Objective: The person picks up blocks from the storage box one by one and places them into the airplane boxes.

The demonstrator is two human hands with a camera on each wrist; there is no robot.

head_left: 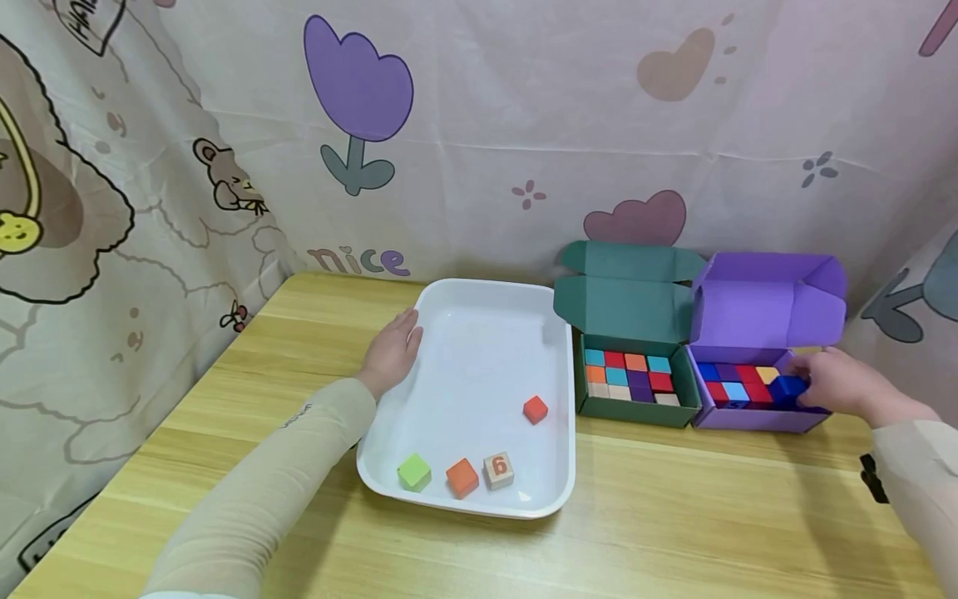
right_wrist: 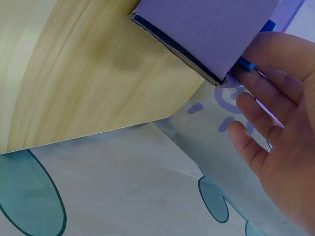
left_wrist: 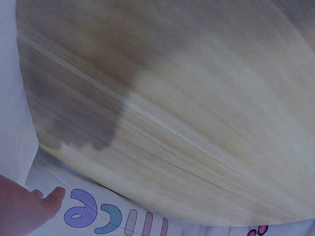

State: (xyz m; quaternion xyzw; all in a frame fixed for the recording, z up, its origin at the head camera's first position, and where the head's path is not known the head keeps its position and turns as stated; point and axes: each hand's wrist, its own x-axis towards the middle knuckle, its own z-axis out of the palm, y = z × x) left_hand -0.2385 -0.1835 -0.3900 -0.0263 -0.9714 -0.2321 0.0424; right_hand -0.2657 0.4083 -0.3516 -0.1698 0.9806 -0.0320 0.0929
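My right hand (head_left: 841,383) reaches over the right end of the open purple box (head_left: 763,420) and pinches a dark blue block (head_left: 788,390), which sits tilted at the box's right side. In the right wrist view, bits of the blue block (right_wrist: 246,64) show by the thumb and fingertips; the other fingers are loosely bent. Red, blue, light blue and yellow blocks fill the rest of that box. On the left, my left hand (head_left: 392,351) rests against the left rim of the white tray (head_left: 486,333), its fingers extended.
Inside the tray lie a green block (head_left: 414,472), two orange-red blocks (head_left: 462,477) and a wooden block (head_left: 498,471) with a figure on it. Between tray and purple box stands an open green box (head_left: 636,412) filled with coloured blocks. A printed curtain (head_left: 479,166) hangs behind the wooden table (head_left: 674,516).
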